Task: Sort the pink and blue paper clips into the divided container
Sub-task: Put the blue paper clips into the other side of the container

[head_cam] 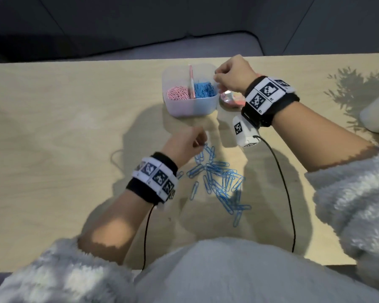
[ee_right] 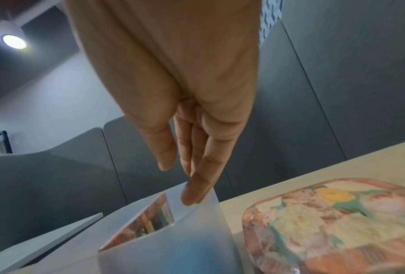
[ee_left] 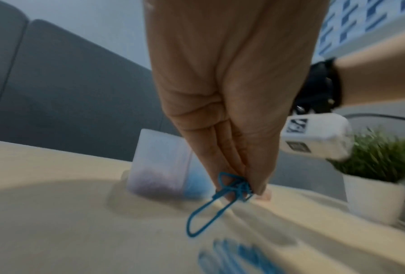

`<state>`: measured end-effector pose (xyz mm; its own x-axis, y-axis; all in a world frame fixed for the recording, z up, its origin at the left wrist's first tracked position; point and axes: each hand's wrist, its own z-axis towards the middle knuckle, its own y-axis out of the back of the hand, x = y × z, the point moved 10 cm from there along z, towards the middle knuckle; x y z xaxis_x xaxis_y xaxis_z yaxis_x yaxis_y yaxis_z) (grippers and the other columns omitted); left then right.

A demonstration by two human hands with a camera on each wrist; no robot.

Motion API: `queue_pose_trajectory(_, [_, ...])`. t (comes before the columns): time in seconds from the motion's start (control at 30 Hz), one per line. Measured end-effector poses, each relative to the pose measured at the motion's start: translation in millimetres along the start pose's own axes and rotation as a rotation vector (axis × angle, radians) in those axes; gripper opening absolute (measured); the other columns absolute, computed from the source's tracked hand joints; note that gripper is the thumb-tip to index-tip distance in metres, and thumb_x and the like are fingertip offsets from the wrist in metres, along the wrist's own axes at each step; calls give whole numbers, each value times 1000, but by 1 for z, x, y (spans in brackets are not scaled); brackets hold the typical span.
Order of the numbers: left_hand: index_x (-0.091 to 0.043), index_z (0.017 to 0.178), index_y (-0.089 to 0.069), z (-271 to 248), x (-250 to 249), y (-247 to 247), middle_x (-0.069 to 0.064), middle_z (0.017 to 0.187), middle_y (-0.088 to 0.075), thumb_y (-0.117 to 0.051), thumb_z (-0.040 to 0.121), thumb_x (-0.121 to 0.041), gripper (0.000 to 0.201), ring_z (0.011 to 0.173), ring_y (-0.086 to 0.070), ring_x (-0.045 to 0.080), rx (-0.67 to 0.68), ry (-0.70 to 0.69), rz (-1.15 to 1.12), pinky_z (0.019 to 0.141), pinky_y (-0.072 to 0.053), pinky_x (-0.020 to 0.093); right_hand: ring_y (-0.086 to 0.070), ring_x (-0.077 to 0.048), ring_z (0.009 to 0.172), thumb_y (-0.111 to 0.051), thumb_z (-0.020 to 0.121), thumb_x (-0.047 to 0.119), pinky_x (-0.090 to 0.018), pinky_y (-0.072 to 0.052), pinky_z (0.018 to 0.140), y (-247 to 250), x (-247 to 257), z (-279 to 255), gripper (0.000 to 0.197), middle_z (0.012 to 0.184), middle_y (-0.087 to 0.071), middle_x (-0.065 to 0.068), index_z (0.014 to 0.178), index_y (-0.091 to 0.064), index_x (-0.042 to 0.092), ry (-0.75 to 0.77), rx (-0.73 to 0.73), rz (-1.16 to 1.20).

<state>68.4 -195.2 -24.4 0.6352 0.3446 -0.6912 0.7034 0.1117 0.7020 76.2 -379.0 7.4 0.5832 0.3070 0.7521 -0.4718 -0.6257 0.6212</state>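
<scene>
- I see the tabletop (head_cam: 53,138) carrying the whole job, and I judge it well past halfway: no pink clips lie loose on it in the head view.
- The divided container (head_cam: 190,106) stands at about 12 o'clock from the loose pile, pink clips (head_cam: 177,95) heaped in its left compartment and blue clips (head_cam: 205,89) in its right, a divider (head_cam: 192,84) between them.
- What is left is the loose blue pile (head_cam: 219,182), spread on the tabletop near my body, between my two forearms.
- My right hand (head_cam: 234,76) sits at the container's 3 o'clock rim; its wrist view shows straight fingers (ee_right: 197,192) touching the wall over the blue side, the grip released and holding nothing.
- My left hand (head_cam: 185,144) is at the pile's 11 o'clock edge. The head view hides its load; only the left wrist view shows its grip pinching a few tangled blue paper clips (ee_left: 227,187).
- The right wrist view alone shows the patterned lid (ee_right: 337,226) lying just beside the container at 3 o'clock.
</scene>
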Motion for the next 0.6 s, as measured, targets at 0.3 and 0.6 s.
queue_pose_trajectory(0.3, [-20, 69, -61, 96, 7, 86, -10, 58, -53, -63, 70, -2, 18, 50, -49, -5, -517, 158, -434, 59, -47, 15, -53, -1, 40, -53, 88, 0, -15, -46, 40, 5, -73, -96, 18, 68, -61, -16, 74, -59, 9, 31, 197, 83])
queue_pose_trajectory(0.6, [-8, 96, -69, 126, 17, 71, 11, 106, -68, -47, 87, -5, 24, 100, -63, 25, -387, 291, -148, 90, -50, 29, -56, -23, 96, -77, 50, 56, -38, -48, 85, -51, -143, -206, 94, 110, -47, -2, 128, -41, 17, 65, 515, -406])
